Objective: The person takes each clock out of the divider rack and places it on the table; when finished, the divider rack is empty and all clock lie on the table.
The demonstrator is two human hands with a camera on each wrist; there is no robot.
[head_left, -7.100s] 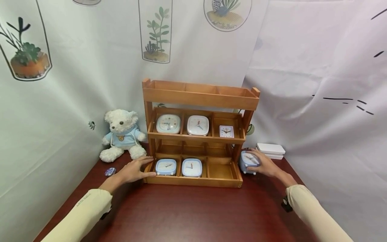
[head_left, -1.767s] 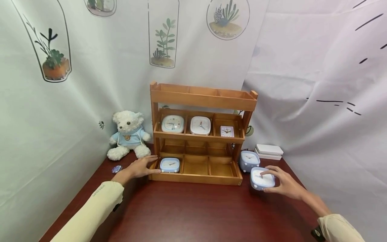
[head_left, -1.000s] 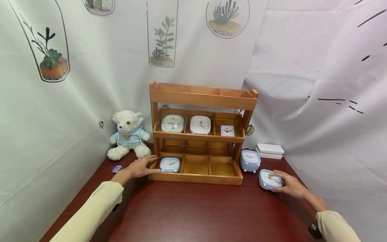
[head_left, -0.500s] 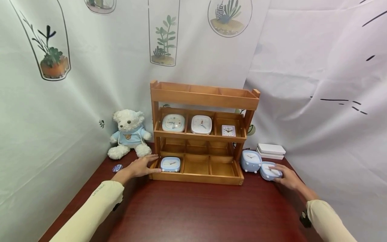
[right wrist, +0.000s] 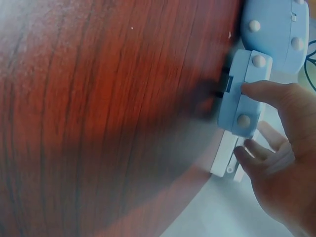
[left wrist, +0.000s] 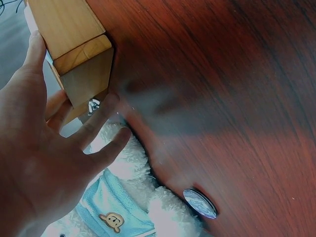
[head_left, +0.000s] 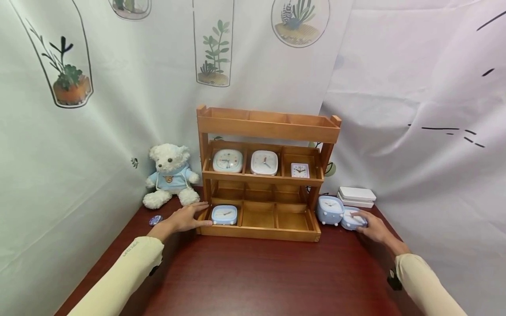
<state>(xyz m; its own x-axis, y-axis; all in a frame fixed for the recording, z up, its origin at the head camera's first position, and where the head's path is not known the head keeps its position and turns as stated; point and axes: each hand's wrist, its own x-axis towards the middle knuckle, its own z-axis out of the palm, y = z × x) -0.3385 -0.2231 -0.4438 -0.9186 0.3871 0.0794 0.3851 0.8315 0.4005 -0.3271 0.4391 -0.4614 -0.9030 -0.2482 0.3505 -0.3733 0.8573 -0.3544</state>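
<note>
1. The low blue clock [head_left: 348, 222] is at the right of the table [head_left: 253, 272], dial tipped upward and toward the person, long axis running side to side.
2. Its white knobs face the front; in the right wrist view, the thumb lies on that knobbed side, between two of them.
3. The right hand [head_left: 374, 227] reaches in from the lower right, forearm slanting forward and inward, and pinches the clock, a finger across the dial.
4. The clock therefore lies ahead of the palm, toward its left, between thumb and fingers; I cannot tell whether it bears fully on the table.
5. The taller blue clock [head_left: 330, 210] stands just left of it, though whether they touch is unclear; white boxes [head_left: 357, 193] lie behind.
6. The left hand [head_left: 182, 220] rests its thumb on the left end of the wooden rack [head_left: 258, 233], fingers spread, well apart from the pinched clock.
</note>
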